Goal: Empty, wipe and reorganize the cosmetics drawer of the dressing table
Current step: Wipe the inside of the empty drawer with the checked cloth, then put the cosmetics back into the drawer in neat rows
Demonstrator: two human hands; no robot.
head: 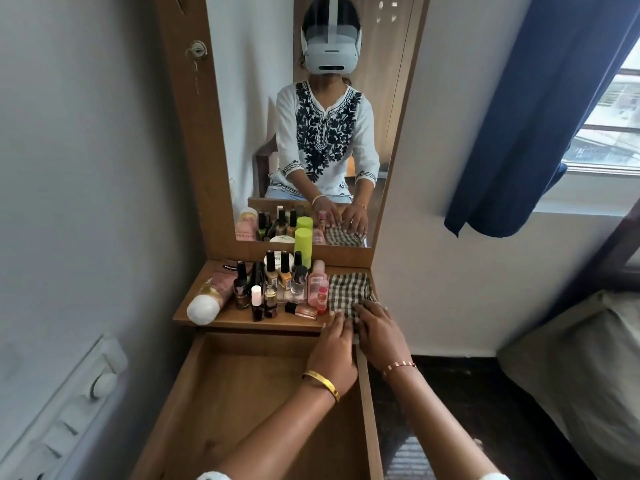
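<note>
The wooden drawer (242, 393) of the dressing table stands pulled out below the shelf, and nothing lies inside it. On the right end of the shelf (242, 318) lies a folded black-and-white checked cloth (348, 291). My left hand (334, 344) and my right hand (379, 332) both rest on the cloth's near edge with fingers fairly straight. Left of the cloth stand several cosmetics bottles (284, 282), with a pink tube with a white cap (211, 296) lying at the far left and a green spray can (303, 247) at the back.
A mirror (311, 116) rises behind the shelf and reflects a seated person. A grey wall closes the left side, with a white switchboard (69, 403) low on it. A blue curtain (540, 116), a window and a bed (581, 375) are to the right.
</note>
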